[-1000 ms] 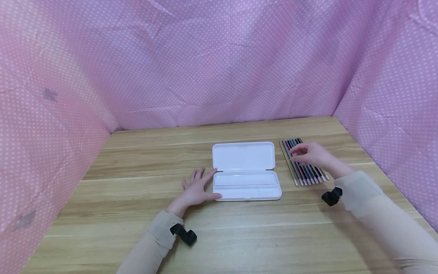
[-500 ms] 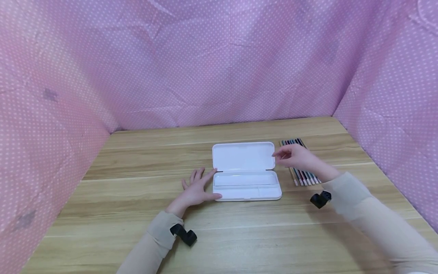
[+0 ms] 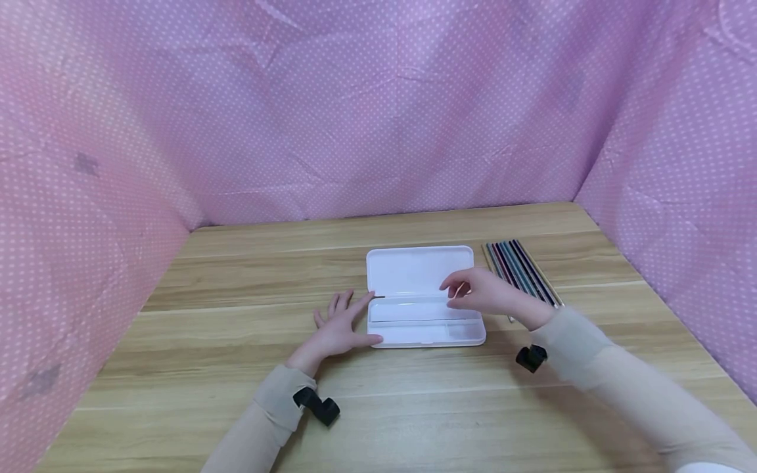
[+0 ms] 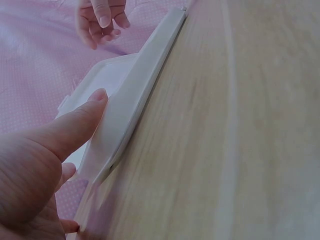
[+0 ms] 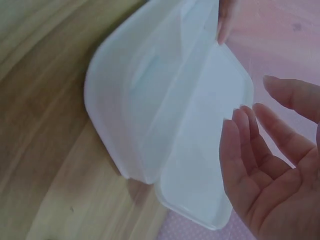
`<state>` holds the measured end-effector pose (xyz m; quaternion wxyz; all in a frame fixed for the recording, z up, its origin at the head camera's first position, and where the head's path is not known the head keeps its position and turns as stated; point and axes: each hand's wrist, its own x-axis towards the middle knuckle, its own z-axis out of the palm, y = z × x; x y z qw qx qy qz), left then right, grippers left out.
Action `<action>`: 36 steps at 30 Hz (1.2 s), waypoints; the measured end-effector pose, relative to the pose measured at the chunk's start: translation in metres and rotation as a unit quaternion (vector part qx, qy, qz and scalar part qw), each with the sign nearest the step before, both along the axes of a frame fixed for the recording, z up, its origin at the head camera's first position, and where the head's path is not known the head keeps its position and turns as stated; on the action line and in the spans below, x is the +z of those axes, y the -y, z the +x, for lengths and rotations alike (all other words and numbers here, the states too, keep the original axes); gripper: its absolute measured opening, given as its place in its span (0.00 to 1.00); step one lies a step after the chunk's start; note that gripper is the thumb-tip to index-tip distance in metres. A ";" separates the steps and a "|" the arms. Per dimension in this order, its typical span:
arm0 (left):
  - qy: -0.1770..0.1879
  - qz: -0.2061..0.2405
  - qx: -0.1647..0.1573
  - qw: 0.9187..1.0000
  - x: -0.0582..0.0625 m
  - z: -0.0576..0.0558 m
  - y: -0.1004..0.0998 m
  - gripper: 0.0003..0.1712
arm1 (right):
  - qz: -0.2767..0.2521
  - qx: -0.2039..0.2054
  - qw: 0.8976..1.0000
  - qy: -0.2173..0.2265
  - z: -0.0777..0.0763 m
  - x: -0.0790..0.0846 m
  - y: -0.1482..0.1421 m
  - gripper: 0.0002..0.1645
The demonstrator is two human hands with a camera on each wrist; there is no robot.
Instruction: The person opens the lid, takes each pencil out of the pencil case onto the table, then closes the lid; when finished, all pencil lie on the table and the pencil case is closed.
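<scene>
A white pencil case [image 3: 408,332] lies on the wooden table with its lid [image 3: 420,269] folded back toward the far side. Its tray has a long divider and a small section at the front right. My left hand [image 3: 336,332] spreads beside the case's left end, thumb at the near corner and index finger close to the hinge. In the left wrist view the thumb [image 4: 82,122] rests along the case's side wall. Over the right part of the case hovers my right hand [image 3: 481,291]; in the right wrist view its fingers [image 5: 245,150] bend loosely, thumb apart, with nothing between them.
Several pencils [image 3: 523,269] lie side by side on the table [image 3: 248,276] to the right of the case, partly behind the right forearm. Pink dotted cloth [image 3: 378,118] hangs round the back and sides of the table.
My right hand has moved left from above the pencils to over the case's right part. The left hand and the case have stayed in place.
</scene>
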<state>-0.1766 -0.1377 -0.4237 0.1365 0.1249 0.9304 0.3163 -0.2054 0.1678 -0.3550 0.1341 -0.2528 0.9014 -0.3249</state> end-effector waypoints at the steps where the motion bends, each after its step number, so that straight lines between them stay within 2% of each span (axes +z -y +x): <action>1: 0.000 0.001 0.000 1.000 0.000 0.000 0.000 0.53 | 0.001 0.004 1.000 0.002 0.000 -0.001 0.002 0.16; 20: -0.001 -0.009 0.005 1.000 0.000 0.000 0.000 0.53 | 0.037 0.071 0.996 0.043 0.003 -0.022 0.032 0.16; 36: 0.004 -0.006 0.004 1.000 0.003 0.002 -0.002 0.52 | 0.070 0.116 0.990 0.028 -0.004 -0.029 0.038 0.12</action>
